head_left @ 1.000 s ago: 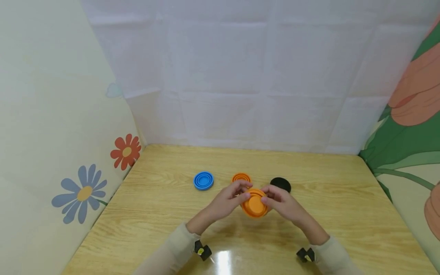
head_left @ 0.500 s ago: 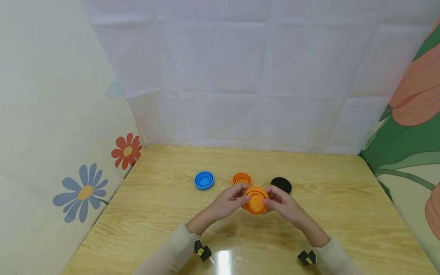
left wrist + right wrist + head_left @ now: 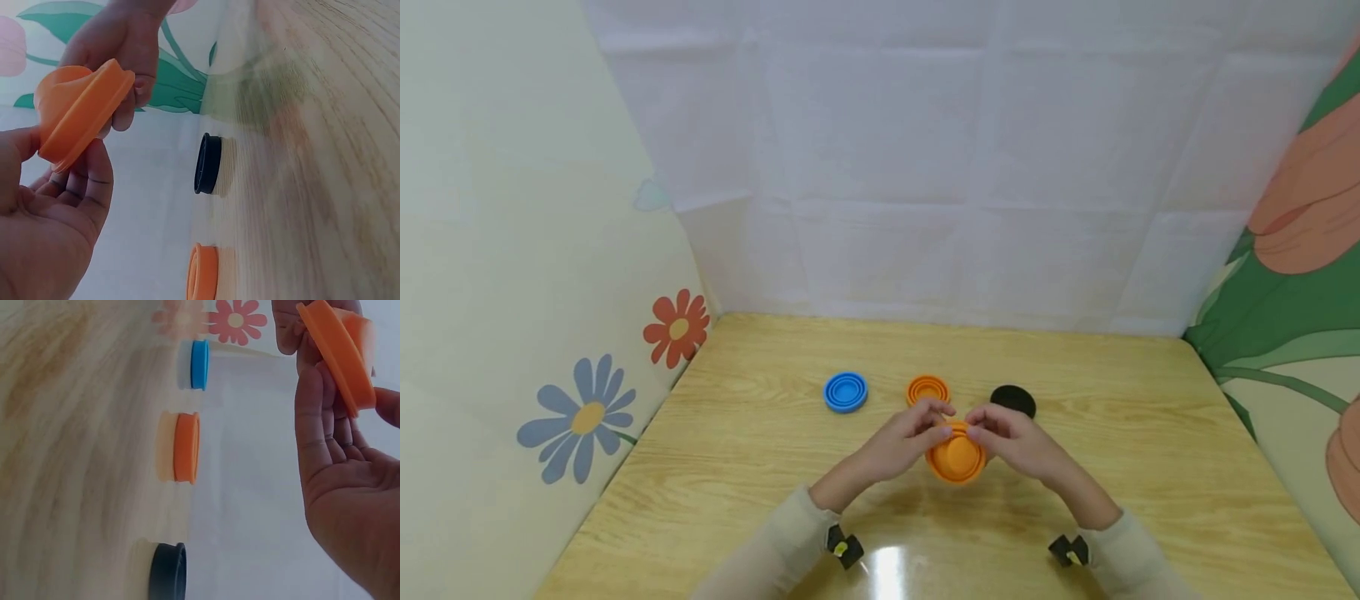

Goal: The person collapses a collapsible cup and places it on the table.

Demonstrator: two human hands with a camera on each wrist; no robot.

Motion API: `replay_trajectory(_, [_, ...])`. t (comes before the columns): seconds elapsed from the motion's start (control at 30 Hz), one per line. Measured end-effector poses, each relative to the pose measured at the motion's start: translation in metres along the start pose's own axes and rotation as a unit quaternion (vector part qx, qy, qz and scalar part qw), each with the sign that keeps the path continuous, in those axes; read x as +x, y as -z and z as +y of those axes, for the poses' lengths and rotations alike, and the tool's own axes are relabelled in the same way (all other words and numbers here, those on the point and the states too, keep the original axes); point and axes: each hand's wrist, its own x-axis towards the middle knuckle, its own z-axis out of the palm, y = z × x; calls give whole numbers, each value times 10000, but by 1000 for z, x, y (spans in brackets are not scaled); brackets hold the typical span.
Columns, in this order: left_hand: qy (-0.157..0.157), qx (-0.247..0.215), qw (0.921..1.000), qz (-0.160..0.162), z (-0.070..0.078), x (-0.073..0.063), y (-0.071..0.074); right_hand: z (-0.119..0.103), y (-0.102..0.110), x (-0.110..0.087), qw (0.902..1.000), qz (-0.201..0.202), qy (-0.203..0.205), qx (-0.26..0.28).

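Note:
An orange collapsible cup [image 3: 957, 460] is held up over the table between both hands, its small round base bulging out toward the head camera. My left hand [image 3: 901, 442] pinches its rim from the left, thumb on the near face and fingers behind. From the right, my right hand [image 3: 1017, 442] grips the same rim with thumb and fingers. In the left wrist view the cup [image 3: 84, 112] is tilted, its base pushed out unevenly to one side. The right wrist view shows the wide rim of the cup [image 3: 337, 356] resting against the fingers.
Behind the hands lie a flat blue collapsible cup [image 3: 846, 392], a second flat orange cup [image 3: 928, 388] and a black round cup or lid [image 3: 1013, 401], in a row on the wooden table [image 3: 737, 467]. A white cloth [image 3: 925, 167] hangs behind the table.
The held cup has tipped and come slightly lower and nearer; its base now sticks out more. Both hands have shifted toward the top of its rim, thumbs closer together.

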Motion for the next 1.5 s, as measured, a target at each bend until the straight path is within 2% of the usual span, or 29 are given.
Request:
replay_trajectory(0.17, [330,-426,9982,269,-1,-3,1,7,-4,1,9986,247,-53,464])
replay_trajectory(0.3, [287,-818,9961,189,-5,-5,0,12,-6,1,9954,458,-73,834])
replay_trajectory(0.43, [167,-793,9967,75,-5,-5,1,15,-7,1,9939,421,-32,1023])
replay_trajectory(0.53, [105,-514,9986,-2,-4,-3,3,14,-6,1,9954,384,-4,881])
replay_trajectory(0.67, [85,-165,9995,-273,-4,-1,4,10,-4,2,9990,365,27,264])
replay_trajectory(0.8, [79,-14,9988,-481,-3,-1,2,5,-1,4,9997,213,70,-63])
replay_trajectory(1.0, [122,-197,9995,-211,-2,0,1,3,2,4,9995,-26,-227,-201])
replay_trajectory(1.13, [206,-507,9985,-54,-4,0,2,4,2,3,9991,138,-350,-192])
replay_trajectory(1.27, [127,-707,9974,-31,-7,1,3,5,2,2,9985,357,-401,57])
replay_trajectory(1.37, [68,-662,9978,-4,-8,1,3,5,2,1,9982,322,-449,247])
replay_trajectory(1.5, [148,-514,9986,-9,-6,1,3,5,1,0,9979,222,-540,272])
